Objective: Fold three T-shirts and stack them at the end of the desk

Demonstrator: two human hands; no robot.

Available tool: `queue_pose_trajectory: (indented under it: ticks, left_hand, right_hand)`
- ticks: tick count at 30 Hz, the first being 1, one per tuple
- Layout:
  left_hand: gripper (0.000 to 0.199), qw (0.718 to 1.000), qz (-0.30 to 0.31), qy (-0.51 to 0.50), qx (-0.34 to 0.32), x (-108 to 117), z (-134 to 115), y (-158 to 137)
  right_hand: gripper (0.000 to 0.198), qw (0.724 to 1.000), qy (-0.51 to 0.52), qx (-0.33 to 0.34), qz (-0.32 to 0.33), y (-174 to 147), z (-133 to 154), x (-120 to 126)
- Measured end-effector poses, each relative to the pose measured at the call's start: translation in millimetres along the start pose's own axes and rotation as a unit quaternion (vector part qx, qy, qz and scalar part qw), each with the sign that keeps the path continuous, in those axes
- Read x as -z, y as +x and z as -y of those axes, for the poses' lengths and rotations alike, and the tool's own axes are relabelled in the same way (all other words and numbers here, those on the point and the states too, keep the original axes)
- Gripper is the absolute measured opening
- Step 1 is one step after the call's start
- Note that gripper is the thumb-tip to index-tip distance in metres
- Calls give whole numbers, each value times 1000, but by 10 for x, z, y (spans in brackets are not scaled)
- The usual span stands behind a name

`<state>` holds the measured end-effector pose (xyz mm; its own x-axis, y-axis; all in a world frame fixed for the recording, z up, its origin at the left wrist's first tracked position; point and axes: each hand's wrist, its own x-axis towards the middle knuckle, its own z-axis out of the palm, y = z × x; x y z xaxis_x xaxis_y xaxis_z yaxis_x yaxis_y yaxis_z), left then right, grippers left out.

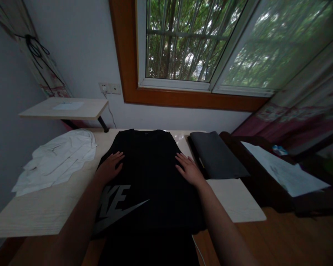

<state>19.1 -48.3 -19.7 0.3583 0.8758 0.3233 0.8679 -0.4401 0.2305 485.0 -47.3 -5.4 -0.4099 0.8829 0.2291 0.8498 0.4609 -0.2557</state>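
Observation:
A black T-shirt [151,170] with a grey printed logo lies spread on the light wooden desk [41,210], its neckline toward the wall. On its left side rests my left hand [110,168], palm down, fingers stretched out. My right hand [189,169] lies flat on the shirt's right edge, fingers spread. Neither hand grips the cloth. The shirt's lower part reaches the near desk edge, where its hem is dark and hard to make out.
Crumpled white cloth [58,157] lies at the desk's left, below a raised shelf [63,107] holding a paper. Right of the shirt is a dark grey folder-like item [218,155]. Beyond it, a sheet of paper [283,168] rests on dark furniture. A window [194,40] is ahead.

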Motion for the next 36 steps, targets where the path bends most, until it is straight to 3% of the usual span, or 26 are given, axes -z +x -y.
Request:
queue_pose_trajectory:
  ticks: [24, 36]
  left_hand:
    - [50, 999, 51, 8, -12, 21, 150, 306]
    - [53, 999, 33, 41, -12, -79, 356, 598]
  right_hand:
    - [55, 998, -54, -14, 14, 72, 5, -41]
    - [56, 997, -68, -7, 31, 644, -266, -177]
